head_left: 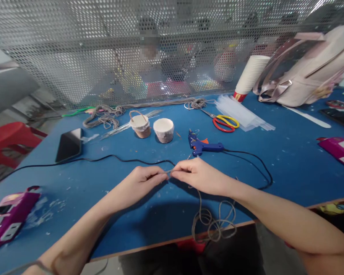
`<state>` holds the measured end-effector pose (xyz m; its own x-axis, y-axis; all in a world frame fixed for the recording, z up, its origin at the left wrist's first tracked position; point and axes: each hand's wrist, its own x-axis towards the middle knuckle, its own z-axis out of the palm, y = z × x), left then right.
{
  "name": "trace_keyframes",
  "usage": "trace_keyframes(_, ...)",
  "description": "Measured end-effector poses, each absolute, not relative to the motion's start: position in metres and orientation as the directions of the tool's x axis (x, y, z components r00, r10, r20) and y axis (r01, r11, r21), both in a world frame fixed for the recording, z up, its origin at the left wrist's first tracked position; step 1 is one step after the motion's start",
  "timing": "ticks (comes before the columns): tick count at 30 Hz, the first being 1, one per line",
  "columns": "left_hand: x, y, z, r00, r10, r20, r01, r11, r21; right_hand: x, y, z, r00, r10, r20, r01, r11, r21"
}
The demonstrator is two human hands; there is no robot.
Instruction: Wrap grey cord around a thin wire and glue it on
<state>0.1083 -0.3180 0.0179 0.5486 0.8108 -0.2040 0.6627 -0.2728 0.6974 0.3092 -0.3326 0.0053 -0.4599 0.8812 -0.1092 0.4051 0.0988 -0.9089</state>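
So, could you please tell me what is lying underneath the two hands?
Under the left hand and right hand runs the black cable across the blue table; grey cord coils below. The pinched cord end is hidden.

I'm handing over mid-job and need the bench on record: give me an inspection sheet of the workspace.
Surface: blue table, flecked with white bits.
Job's things: grey cord pinched between both hands, its slack coiled at the table edge; blue glue gun just beyond.
Clutter: two small cups, scissors, phone, paper cup stack, pink bag.
Grippers: left hand and right hand meet fingertip to fingertip.
Cables: black cable crosses the table.
Surroundings: perforated screen, people behind it.
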Motion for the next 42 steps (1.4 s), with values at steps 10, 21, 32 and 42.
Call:
trace_keyframes(10,0.103,-0.314,-0.013,0.616,0.786,-0.063,0.754,-0.564,0.338,0.307,-0.321,-0.001,-0.332,0.918,-0.218,0.120,-0.188,-0.975)
trace_keyframes(21,0.109,-0.317,-0.015,0.614,0.788,-0.040,0.769,-0.585,0.258,0.301,-0.326,-0.001,-0.375,0.906,-0.197,0.164,-0.144,-0.976)
trace_keyframes(32,0.110,-0.321,-0.021,0.635,0.773,0.014,0.765,-0.631,0.125,0.301,-0.274,0.041,-0.291,0.929,0.231,0.812,0.367,-0.454)
trace_keyframes(42,0.112,-0.328,-0.017,0.644,0.765,0.019,0.758,-0.641,0.116,0.263,-0.227,0.026,-0.308,0.947,0.094,0.948,0.314,-0.055)
